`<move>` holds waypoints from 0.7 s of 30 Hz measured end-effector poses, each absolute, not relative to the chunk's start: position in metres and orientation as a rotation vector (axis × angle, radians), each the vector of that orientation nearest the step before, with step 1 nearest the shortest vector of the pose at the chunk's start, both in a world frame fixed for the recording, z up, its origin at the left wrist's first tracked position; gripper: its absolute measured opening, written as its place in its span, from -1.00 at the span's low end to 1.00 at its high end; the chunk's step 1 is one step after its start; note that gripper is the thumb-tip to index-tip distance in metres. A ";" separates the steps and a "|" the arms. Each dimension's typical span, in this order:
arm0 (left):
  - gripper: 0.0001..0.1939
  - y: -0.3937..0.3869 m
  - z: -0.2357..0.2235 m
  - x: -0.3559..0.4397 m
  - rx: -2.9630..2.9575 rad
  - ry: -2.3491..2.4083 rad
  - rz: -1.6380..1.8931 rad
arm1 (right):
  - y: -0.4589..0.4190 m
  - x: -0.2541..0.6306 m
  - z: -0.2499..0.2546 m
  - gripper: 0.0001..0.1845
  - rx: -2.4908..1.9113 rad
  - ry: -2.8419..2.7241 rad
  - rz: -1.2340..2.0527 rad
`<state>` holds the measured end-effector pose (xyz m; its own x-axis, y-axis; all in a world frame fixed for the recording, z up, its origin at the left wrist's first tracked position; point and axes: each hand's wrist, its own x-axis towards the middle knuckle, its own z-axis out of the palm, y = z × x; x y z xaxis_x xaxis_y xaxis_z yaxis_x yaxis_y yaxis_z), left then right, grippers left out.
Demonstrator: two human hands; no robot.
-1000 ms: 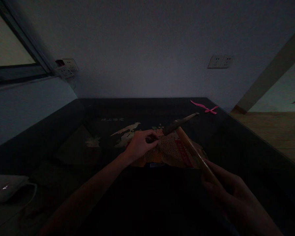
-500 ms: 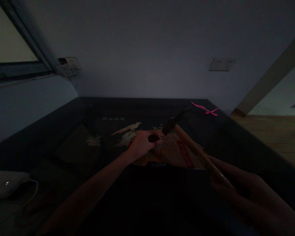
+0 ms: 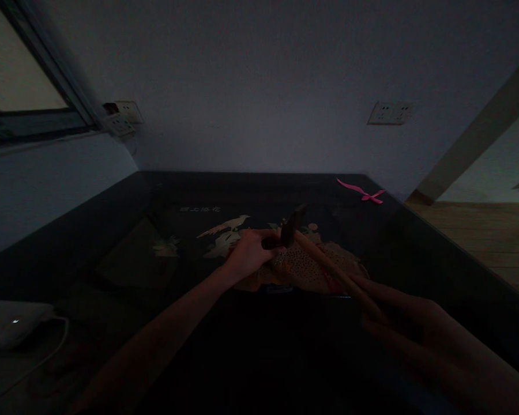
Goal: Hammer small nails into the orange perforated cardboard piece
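Observation:
My right hand [image 3: 409,323] is wrapped round the wooden handle of a hammer [image 3: 324,259]. The hammer's dark head is right by the fingertips of my left hand [image 3: 256,249]. Thumb and forefinger of that left hand are pinched together; what they hold, if anything, is too dark and partly covered by the hammer head. Beneath both lies a printed plastic packet [image 3: 305,271] with a dotted orange-brown pattern and a red strip, flat on the dark table [image 3: 285,340].
A pink ribbon [image 3: 365,195] lies at the table's back right. A white device [image 3: 15,323] with a cable is at the left edge. Wall sockets [image 3: 389,113] sit above the back edge. Bird and flower pictures [image 3: 227,227] decorate the tabletop. The room is dim.
The hammer head has swung left and its angle has turned, coming closer to my left fingertips. My right hand has shifted slightly left. My left hand has stayed in place.

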<state>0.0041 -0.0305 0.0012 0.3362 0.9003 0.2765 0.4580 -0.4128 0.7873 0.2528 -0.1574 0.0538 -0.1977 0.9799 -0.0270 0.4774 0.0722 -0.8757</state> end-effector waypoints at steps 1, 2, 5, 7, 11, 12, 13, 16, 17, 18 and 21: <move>-0.91 -0.030 0.001 0.004 2.020 1.187 0.957 | -0.157 0.253 0.054 -0.51 -1.443 -1.750 1.071; -0.91 -0.030 0.001 0.003 2.030 1.187 0.957 | -0.156 0.253 0.055 -0.51 -1.421 -1.761 1.088; -0.94 -0.030 0.000 0.003 2.047 1.195 0.961 | -0.155 0.255 0.058 -0.48 -1.377 -1.809 1.071; -0.96 -0.029 0.000 0.003 2.051 1.213 0.959 | -0.155 0.254 0.060 -0.47 -1.401 -1.817 1.031; -0.91 -0.030 0.000 0.003 2.062 1.245 0.922 | -0.154 0.250 0.059 -0.56 -1.440 -1.772 0.980; -0.90 -0.030 0.000 0.002 2.066 1.240 0.921 | -0.154 0.250 0.058 -0.58 -1.441 -1.772 0.972; -0.90 -0.030 0.000 0.002 2.067 1.234 0.925 | -0.154 0.250 0.057 -0.57 -1.440 -1.780 0.974; -0.95 -0.030 -0.001 0.002 2.057 1.211 0.947 | -0.154 0.253 0.056 -0.48 -1.451 -1.774 0.986; -0.96 -0.030 -0.002 0.002 2.051 1.207 0.953 | -0.154 0.253 0.056 -0.46 -1.453 -1.763 0.985; -0.97 -0.030 -0.002 0.003 2.048 1.205 0.956 | -0.154 0.254 0.056 -0.44 -1.454 -1.748 0.987; -0.95 -0.030 -0.001 0.002 2.058 1.222 0.957 | -0.153 0.253 0.055 -0.45 -1.461 -1.732 1.036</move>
<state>0.0025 -0.0304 -0.0010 0.3314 0.8968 0.2932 0.4998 -0.4305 0.7516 0.2526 -0.1528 0.0546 -0.1788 0.9837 -0.0176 0.4807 0.0717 -0.8740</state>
